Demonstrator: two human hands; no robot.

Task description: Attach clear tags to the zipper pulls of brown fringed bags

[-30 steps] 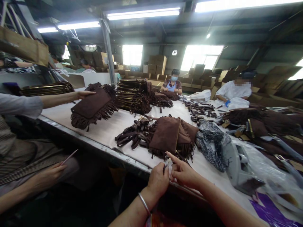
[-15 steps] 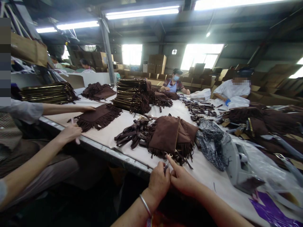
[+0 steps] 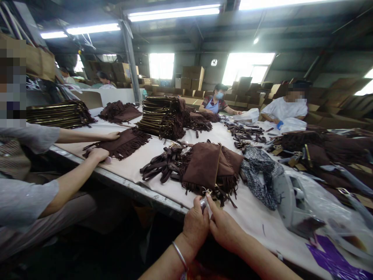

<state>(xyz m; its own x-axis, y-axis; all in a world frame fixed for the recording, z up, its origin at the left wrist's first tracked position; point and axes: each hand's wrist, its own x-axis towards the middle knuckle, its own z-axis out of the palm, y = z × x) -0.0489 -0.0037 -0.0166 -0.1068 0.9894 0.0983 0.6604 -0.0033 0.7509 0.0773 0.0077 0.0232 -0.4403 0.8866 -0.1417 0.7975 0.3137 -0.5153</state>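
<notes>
My left hand (image 3: 196, 222) is closed around a small shiny, silvery-grey thing (image 3: 203, 203), whose kind I cannot make out. Against it, my right hand (image 3: 223, 225) has its fingers drawn together, the index fingertip close to a gold-coloured metal fitting (image 3: 208, 192). What those right fingers pinch, if anything, is hidden. The fitting is at the lower corner of a brown fringed pouch (image 3: 201, 165) with a zip along one edge. This pouch lies on others like it, just beyond my hands. A bunch of brown straps (image 3: 163, 165) lies to their left.
At left, a co-worker's hands (image 3: 100, 154) rest on another fringed pouch (image 3: 125, 142). Zipped pouches stand in a stack (image 3: 159, 118) behind. To the right are patterned cloth (image 3: 259, 175), a grey tape dispenser (image 3: 291, 206) and purple plastic (image 3: 335, 256). Two people work across the table.
My right index finger has bent back toward my left hand, and more of the silvery thing shows. The co-worker's nearer hand has moved right along the pouch. The aproned person's arm has stretched rightward.
</notes>
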